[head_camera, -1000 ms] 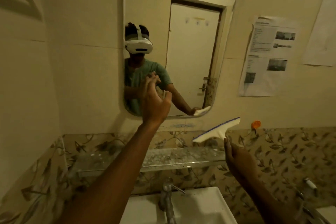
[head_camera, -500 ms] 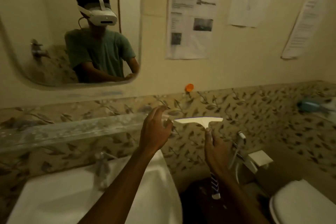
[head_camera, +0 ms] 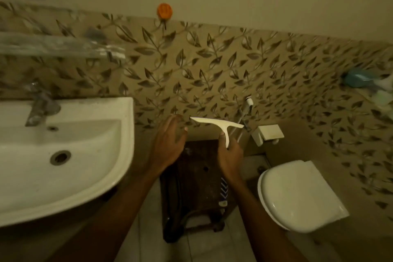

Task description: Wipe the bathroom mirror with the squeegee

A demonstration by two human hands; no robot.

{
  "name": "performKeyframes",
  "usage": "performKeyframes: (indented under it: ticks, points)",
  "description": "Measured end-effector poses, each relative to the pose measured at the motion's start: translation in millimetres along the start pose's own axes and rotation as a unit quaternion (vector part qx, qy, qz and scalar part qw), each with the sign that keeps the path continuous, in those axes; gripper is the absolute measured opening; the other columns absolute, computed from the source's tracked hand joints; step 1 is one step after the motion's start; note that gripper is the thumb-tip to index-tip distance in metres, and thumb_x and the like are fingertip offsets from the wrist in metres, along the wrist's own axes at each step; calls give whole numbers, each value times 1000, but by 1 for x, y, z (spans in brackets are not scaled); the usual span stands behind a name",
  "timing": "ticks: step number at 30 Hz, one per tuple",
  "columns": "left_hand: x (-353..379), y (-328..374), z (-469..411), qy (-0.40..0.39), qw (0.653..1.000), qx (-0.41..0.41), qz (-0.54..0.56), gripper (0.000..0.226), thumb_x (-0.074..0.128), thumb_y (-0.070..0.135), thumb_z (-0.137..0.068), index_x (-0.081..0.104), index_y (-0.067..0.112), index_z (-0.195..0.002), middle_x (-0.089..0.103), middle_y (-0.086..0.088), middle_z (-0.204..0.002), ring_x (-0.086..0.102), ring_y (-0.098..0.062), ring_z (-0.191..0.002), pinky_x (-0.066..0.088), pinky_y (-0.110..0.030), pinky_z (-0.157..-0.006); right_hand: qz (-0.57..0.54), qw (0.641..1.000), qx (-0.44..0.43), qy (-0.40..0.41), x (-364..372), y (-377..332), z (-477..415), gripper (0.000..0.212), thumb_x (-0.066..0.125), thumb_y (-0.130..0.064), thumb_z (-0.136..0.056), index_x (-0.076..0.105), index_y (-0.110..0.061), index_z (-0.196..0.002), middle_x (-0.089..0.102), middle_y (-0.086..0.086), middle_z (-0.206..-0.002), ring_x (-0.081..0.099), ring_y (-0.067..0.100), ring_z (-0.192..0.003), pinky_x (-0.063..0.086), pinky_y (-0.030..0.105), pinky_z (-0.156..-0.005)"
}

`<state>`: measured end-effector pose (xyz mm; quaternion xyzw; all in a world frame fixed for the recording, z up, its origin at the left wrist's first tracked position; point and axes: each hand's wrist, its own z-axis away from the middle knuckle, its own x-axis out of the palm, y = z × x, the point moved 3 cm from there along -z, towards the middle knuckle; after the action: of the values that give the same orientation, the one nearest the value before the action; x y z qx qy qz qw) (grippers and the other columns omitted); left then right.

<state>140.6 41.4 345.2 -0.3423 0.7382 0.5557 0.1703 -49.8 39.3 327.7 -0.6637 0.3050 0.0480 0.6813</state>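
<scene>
Low, squeegee (head_camera: 219, 125) in right hand (head_camera: 230, 156) (left hand (head_camera: 168, 144) beside)

head cam | steep downward | hands near | faces tiled wall (head_camera: 212, 66)

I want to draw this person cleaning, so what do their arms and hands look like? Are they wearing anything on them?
Both arms are bare as far as the picture shows: no sleeves, no gloves. The left hand and the right hand show no rings, and neither wrist shows a watch or band. The forearms are long and slim. The light is dim, so small details could be missed.
</scene>
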Motion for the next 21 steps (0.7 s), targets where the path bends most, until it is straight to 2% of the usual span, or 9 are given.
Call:
performKeyframes:
  ticks: [2,4,6,9,10,12,16,21]
  points:
    - [30,-11,4,-20,999,-12,-27,47,47,37,-98,49,13,-138,51,-6,-142,47,-22,-131,33,-28,-105,4,999,29,-22,6,28,-11,40,43,-50,-96,63,-19,-111,65,-5,-97,63,18,-94,50,33,-81]
    - [66,-27,3,-54,997,-31,-48,54,41,45,-96,46,15,-141,48,-5,-145,45,-22,-133,37,-36,-110,17,998,43,-37,15,58,-26,29,44,-44,-97,61,-22,-106,62,-9,-89,62,17,-93,47,29,-78]
    - [105,-50,2,-86,993,-39,-73,59,37,49,-94,45,15,-141,48,-6,-145,45,-24,-134,40,-42,-110,54,996,47,-49,27,89,-41,35,42,-44,-99,59,-15,-109,64,-4,-99,61,17,-99,43,21,-79]
    - [162,-87,1,-96,992,-40,-75,58,40,46,-92,53,9,-134,56,-10,-137,49,-27,-131,43,-45,-107,111,989,49,-82,56,139,-70,41,40,-37,-102,58,-4,-118,64,9,-106,60,25,-101,28,11,-71]
    - [180,-99,-1,-94,992,-58,-64,54,44,42,-92,55,8,-132,58,-11,-136,50,-29,-131,43,-46,-107,118,987,63,-88,67,156,-79,40,40,-36,-102,58,-5,-119,64,9,-106,60,27,-102,28,12,-72]
    - [211,-122,-6,-93,989,-99,-53,49,48,35,-93,55,7,-132,56,-12,-138,46,-29,-135,38,-45,-112,125,981,97,-109,94,191,-95,42,38,-42,-101,58,-9,-116,66,10,-105,62,30,-100,38,25,-76]
    - [268,-164,-12,-110,985,-106,-77,47,38,35,-96,57,9,-131,57,-10,-138,49,-30,-132,43,-47,-107,161,966,130,-157,149,257,-121,45,35,-48,-99,57,-10,-107,67,13,-98,64,30,-92,50,38,-78]
    - [314,-202,-11,-130,980,-132,-77,56,29,36,-94,52,9,-137,52,-10,-143,40,-26,-140,38,-45,-112,176,959,118,-186,192,304,-139,47,34,-48,-99,55,-10,-117,68,14,-101,65,31,-95,52,42,-86]
